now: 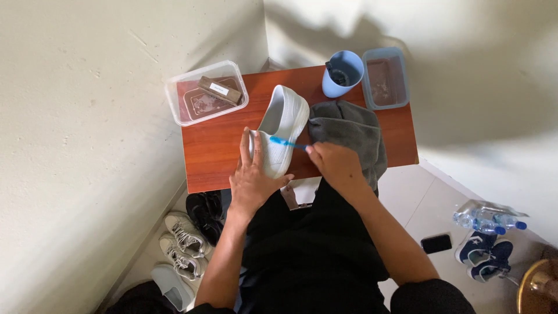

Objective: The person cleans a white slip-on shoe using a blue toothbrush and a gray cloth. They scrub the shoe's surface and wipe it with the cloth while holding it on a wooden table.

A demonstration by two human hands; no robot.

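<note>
- One white shoe (283, 129) lies sole-up on the wooden table (215, 151), near its middle, heel end toward the wall corner; I take it as my landmark.
- My left hand (251, 177) lies flat and open on the near end of the shoe, fingers spread and pressing it down, so that tip is hidden from me.
- My right hand (334, 164), just right of the shoe, is closed round a blue toothbrush (288, 142); its head touches the shoe's side, and the handle's end vanishes inside my fist.
- A grey cloth (349, 131) lies right of the shoe, touching it, partly under my right hand and drooping over the table's near edge.
- Beyond the shoe stand a blue cup (344, 72) with something dark inside that I cannot make out, and a blue tub (385, 77) of murky water at the far right corner.
- Left of the shoe, a clear box (206, 93) overhangs the table's far left corner, a brown bar across it.
- Bare wood shows only left of the shoe; walls close in on the far and left sides.
- Below the table, left, are pairs of shoes (186, 238), the nearest cut off by my arm.
</note>
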